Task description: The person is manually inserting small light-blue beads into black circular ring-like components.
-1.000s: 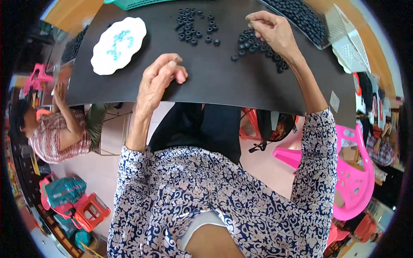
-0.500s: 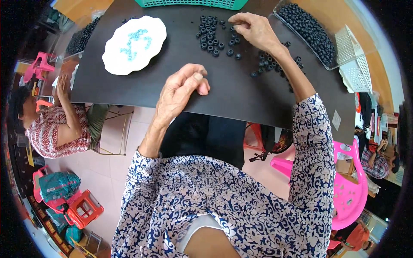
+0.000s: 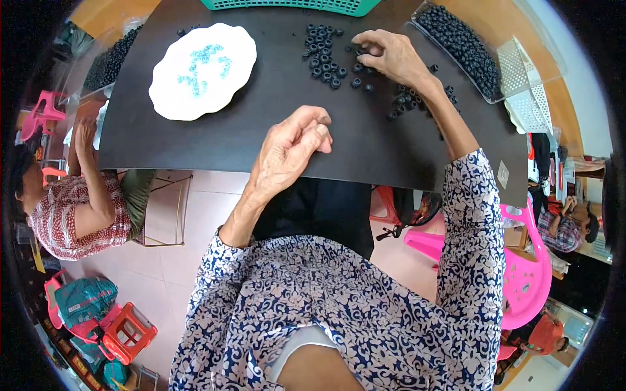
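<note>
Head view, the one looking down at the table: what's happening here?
A person in patterned sleeves is working at a dark table. The right hand reaches among loose black ring-shaped pieces; whether the fingertips grip one is too small to tell. The left hand is half curled near the table's front edge, with nothing visible in it. A white scalloped plate sits to the left, and a green basket at the far side.
</note>
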Tool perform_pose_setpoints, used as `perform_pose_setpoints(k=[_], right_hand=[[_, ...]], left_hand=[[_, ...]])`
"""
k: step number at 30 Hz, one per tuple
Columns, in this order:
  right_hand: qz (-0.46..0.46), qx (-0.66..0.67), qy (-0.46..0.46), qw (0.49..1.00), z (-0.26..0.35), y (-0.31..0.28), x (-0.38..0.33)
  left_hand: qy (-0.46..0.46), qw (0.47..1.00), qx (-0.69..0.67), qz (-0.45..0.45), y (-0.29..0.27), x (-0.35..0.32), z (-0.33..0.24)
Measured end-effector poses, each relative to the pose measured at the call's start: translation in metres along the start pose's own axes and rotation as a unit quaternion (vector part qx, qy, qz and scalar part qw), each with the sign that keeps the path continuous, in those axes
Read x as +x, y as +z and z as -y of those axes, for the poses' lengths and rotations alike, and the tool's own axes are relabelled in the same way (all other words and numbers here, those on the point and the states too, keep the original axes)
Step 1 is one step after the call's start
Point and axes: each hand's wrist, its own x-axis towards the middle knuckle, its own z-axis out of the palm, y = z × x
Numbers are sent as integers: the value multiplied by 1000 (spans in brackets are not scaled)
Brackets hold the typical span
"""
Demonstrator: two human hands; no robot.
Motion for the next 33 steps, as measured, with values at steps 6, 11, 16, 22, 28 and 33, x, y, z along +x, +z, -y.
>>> perform_pose_setpoints(k=[6, 11, 16, 22, 28, 33], right_hand=[[13, -16, -2, 1000, -5, -4, -2], [-9, 33, -9, 999, -5, 0, -4], [20, -19, -21, 999, 3, 2, -2], [34, -16, 16, 999, 11, -4, -1], [-34, 202, -4, 979, 62, -8, -21], [25, 450, 10, 893, 104, 0, -45]], left_hand=[[4, 1000, -3, 3, 1, 0, -1], [-4, 1000, -4, 2, 3, 0, -1], [0, 1000, 9, 1, 3, -1, -5], [18, 1000, 23, 0, 3, -1, -2], [-32, 998, -40, -25, 0, 3, -12], [-35, 976, -211, -48, 4, 4, -9]])
